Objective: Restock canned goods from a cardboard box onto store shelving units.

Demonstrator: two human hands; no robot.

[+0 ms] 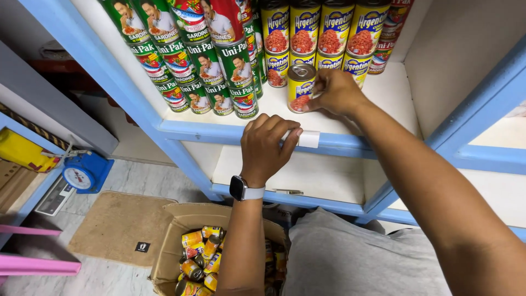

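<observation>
My right hand (335, 92) grips a yellow can (300, 87) with a red meat picture, standing upright on the white shelf (383, 96) in front of stacked cans of the same kind (323, 27). My left hand (267, 145), with a watch on the wrist, presses its fingers on a white label (308, 139) on the blue shelf edge (219, 133). Green and red sardine cans (208, 60) are stacked in rows on the left of the same shelf.
An open cardboard box (170, 246) with several yellow cans stands on the floor below. A blue weighing scale (82, 172) and a brown mat (118, 225) lie to the left. A lower white shelf (323, 175) holds a small metal object. Pink bars sit at bottom left.
</observation>
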